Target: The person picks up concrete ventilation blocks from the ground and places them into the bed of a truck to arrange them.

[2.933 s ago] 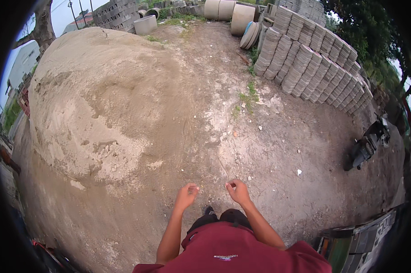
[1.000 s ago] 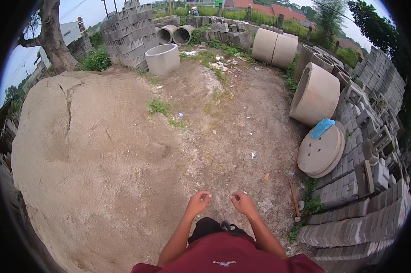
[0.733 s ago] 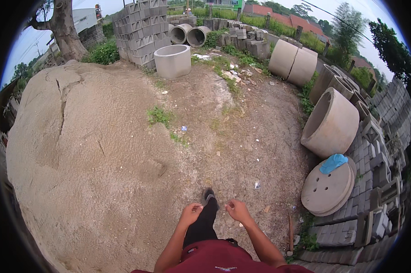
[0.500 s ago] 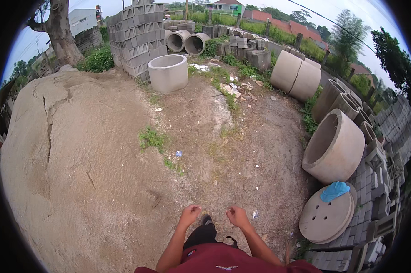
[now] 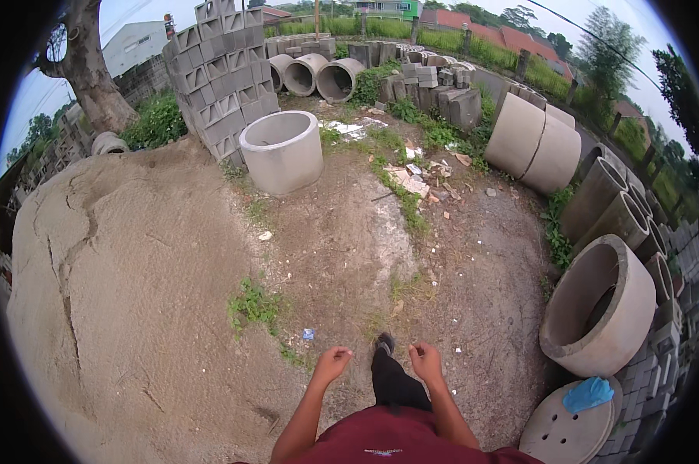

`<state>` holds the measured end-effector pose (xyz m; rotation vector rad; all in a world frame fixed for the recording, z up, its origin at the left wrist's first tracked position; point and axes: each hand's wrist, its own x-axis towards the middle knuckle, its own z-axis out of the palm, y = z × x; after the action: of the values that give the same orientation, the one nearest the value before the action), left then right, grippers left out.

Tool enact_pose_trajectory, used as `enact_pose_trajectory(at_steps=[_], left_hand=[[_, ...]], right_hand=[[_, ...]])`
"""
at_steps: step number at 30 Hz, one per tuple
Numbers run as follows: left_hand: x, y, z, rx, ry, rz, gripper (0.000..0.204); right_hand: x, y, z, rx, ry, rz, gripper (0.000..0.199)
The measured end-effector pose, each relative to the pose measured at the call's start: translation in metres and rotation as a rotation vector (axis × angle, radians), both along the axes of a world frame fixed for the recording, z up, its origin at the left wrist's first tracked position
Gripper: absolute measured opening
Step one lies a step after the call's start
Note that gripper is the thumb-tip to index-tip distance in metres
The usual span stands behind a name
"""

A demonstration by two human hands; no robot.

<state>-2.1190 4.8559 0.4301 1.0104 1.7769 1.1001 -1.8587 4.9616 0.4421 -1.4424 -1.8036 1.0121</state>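
The shirt (image 5: 380,433) is maroon, the trousers (image 5: 397,384) black, the sand (image 5: 148,286) light brown, the blocks (image 5: 224,81) grey, the roof (image 5: 498,34) reddish-orange, the bush (image 5: 156,122) green.

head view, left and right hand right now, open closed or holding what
Bare left hand: loosely curled, no object visible; whether fully closed, cannot tell.
Bare right hand: loosely curled, no object visible; whether fully closed, cannot tell.

Behind the ring (image 5: 288,170) lie pipes (image 5: 323,68); behind it to the left stand blocks (image 5: 222,85), and farther left a tree (image 5: 94,81). Sand (image 5: 148,286) spreads before it and left. Right of the ring lies rubble (image 5: 413,183); farther right and nearer, a disc (image 5: 562,439) with a cloth (image 5: 589,394) on it. Before the ring, rightward, are the left hand (image 5: 333,364) and right hand (image 5: 426,361).
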Motion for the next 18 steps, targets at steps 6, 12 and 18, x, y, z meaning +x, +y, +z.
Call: enact_pose_trajectory(at_steps=[6,12,18], left_hand=[[-0.065,0.205,0.070,-0.042,-0.012,0.038,0.030],[-0.150,0.399,0.096,0.136,-0.122,0.161,0.026],[-0.270,0.592,0.088,0.092,-0.042,0.207,0.028]], right_hand=[[-0.089,0.223,0.048,0.044,-0.022,0.163,0.022],[-0.203,0.428,0.102,0.129,-0.012,0.303,0.025],[-0.325,0.637,0.114,0.156,0.008,0.279,0.027]])
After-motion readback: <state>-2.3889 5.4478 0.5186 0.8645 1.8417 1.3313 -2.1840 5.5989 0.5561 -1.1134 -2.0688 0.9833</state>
